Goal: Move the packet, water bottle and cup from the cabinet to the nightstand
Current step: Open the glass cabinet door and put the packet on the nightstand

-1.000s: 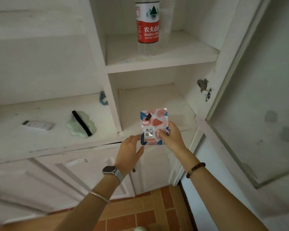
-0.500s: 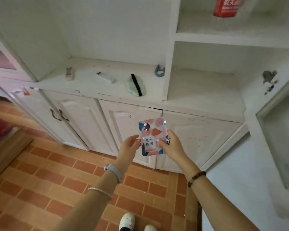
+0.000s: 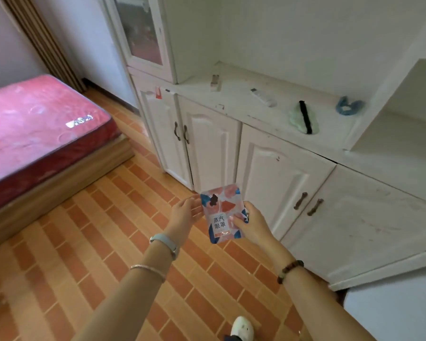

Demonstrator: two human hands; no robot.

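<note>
At the far left stands the bed (image 3: 35, 124), its red mattress bare, with its wooden base reaching toward the cabinet. Between the two lies a wide strip of tiled floor (image 3: 84, 242), which looks like the open way to walk. No nightstand shows from here.

The left grip (image 3: 185, 215) hangs released, with its fingers relaxed and its palm turned toward the packet (image 3: 223, 214). It is just beside the packet's left edge, and I cannot tell whether it touches. I take it as a guard or a ready second hold.

The packet is in the air above the floor, in front of the cabinet (image 3: 280, 173) doors, upright with its printed face up. The right grip (image 3: 252, 223) pinches its lower right edge, thumb on the front and fingers behind, a hold that suits so light and flat a thing.

On the bench (image 3: 231, 94) a remote (image 3: 263, 97) lies mid-surface. A green eye mask (image 3: 304, 118) sits near the front edge, and a blue scrunchie (image 3: 349, 107) is at the back right corner against the upright. The bottle and cup are out of sight, so I judge this the first of three carries.
</note>
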